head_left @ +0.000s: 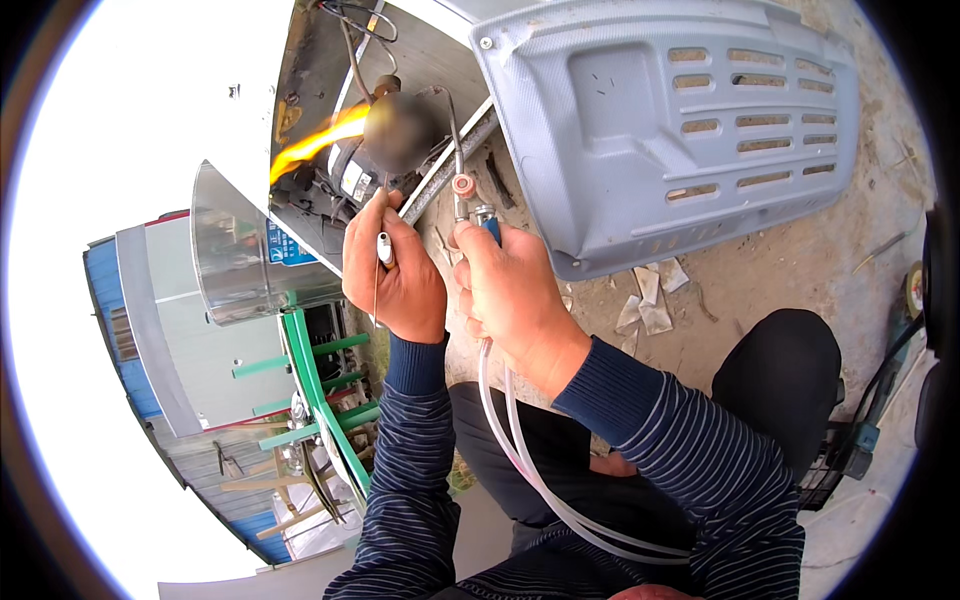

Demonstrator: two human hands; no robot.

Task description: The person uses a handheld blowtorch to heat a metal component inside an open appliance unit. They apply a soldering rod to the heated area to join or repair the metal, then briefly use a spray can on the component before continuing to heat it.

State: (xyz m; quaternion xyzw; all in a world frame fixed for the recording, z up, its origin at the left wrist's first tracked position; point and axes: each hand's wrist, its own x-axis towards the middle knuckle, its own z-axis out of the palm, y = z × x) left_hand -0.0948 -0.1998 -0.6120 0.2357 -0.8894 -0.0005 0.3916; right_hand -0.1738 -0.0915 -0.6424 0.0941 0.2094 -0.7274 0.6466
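My left hand (395,270) is closed around a thin metal rod (376,301) and a small white object (385,249), likely a lighter. My right hand (508,295) grips a gas torch (487,223) with a blue valve, a red knob and two clear hoses (515,430) trailing down to my lap. The torch's bent neck reaches into an open metal housing (305,70), where a bright yellow flame (320,145) streams leftward beside a dark, blurred round part (400,130) among pipes and cables. Where the torch tip sits exactly is hidden.
A grey slotted plastic panel (620,130) lies at upper right by broken pale pieces (650,300) on the dirt ground. At left are a sheet-metal piece (215,240), green steel bars (315,385) and a shed (170,330). Dark equipment (850,450) stands at right.
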